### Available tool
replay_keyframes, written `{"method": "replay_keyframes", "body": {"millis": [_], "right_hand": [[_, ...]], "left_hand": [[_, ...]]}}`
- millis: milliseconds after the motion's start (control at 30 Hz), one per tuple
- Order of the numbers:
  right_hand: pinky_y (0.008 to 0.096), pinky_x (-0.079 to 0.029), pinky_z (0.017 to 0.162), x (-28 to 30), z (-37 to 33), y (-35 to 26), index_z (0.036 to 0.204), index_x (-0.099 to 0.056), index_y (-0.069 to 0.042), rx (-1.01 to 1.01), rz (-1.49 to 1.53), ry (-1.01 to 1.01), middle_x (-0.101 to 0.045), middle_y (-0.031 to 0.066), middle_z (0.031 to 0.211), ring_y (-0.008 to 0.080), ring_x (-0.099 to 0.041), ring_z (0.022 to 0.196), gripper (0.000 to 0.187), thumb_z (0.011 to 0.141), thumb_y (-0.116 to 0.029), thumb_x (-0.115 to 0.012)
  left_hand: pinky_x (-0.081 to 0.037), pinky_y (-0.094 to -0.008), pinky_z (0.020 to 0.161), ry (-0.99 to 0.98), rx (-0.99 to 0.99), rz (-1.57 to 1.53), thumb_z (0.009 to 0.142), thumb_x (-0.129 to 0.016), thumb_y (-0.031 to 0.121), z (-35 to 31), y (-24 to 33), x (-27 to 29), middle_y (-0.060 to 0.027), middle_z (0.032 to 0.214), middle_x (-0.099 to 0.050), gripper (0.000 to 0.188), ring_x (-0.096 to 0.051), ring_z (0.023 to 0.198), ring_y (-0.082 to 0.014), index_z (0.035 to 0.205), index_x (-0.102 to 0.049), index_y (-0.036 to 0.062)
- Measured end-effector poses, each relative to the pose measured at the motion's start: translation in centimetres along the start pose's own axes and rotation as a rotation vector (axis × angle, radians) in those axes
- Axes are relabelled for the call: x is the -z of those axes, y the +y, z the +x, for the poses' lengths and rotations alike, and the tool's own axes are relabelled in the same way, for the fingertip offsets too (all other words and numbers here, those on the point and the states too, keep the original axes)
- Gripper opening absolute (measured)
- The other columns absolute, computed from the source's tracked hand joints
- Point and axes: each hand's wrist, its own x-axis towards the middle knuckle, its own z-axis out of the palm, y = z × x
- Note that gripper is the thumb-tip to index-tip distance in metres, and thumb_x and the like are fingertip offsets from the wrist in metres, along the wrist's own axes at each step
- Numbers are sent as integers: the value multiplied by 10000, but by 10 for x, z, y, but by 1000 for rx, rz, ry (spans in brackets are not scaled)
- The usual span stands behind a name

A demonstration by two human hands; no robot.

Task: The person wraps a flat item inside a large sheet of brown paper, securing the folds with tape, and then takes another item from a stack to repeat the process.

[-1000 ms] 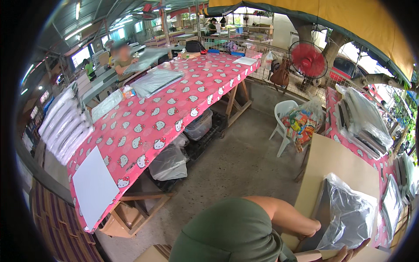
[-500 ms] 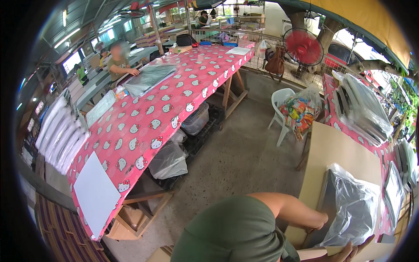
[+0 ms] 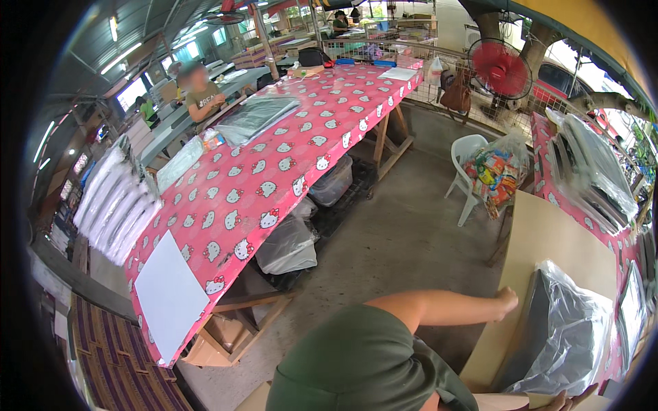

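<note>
My left hand (image 3: 507, 303) is closed at the left edge of a large brown cardboard sheet (image 3: 538, 236), my forearm reaching across from the left. Whatever its fingers may hold is hidden. Beside it on the cardboard lies a flat dark grey panel (image 3: 531, 335), partly covered by a clear plastic bag (image 3: 576, 329). My right hand (image 3: 567, 401) is low at the bottom edge, fingers stretched out next to a raised cardboard flap (image 3: 497, 401). Part of that hand falls outside the picture.
A long table with a pink patterned cover (image 3: 274, 175) runs along the left, bearing a white sheet (image 3: 170, 298) and plastic-wrapped panels (image 3: 260, 118). A white chair (image 3: 466, 154) holds colourful packets. Wrapped panels (image 3: 593, 168) are stacked at right. Another person (image 3: 203, 96) stands beyond the table.
My left hand has moved from beside the plastic bag and grey panel leftward and away to the cardboard's edge. My right hand stays low by the flap. The view has shifted slightly.
</note>
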Motion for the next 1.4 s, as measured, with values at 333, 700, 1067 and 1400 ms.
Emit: {"method": "replay_keyframes", "body": {"millis": [333,700,1067,1400], "right_hand": [[578,-420,806,-14,5,11,772,-596,18,-32,-35,-68,-515,107,731,400,-537,968,128,832,-95,-585],[544,-429,780,-67,-6,57,769,-597,26,-133,-155,-363,-545,121,772,377,-543,942,148,836,-106,-586],[414,-432,568,-129,-49,118,618,-553,33,-477,-293,-1041,-640,198,883,344,-576,751,239,760,-147,-619],[543,-348,928,-61,-113,165,641,-689,-55,-943,-672,-1436,-507,177,1211,373,-384,1166,240,595,-290,-663]], "left_hand": [[-418,-419,841,205,21,-435,708,-507,-27,138,41,59,-122,1032,-572,316,-527,992,-223,1018,-535,26],[-382,-408,953,249,-411,348,745,-629,157,233,129,42,-132,1259,-433,519,-397,1203,-267,1225,-451,72],[-317,-531,990,23,-251,722,673,-751,351,315,189,73,-135,1415,-202,924,-274,1276,-368,1377,-208,99],[-401,-393,935,136,-420,512,610,-789,199,386,191,77,-167,1269,-379,850,-437,1138,-350,1293,-305,53]]}}
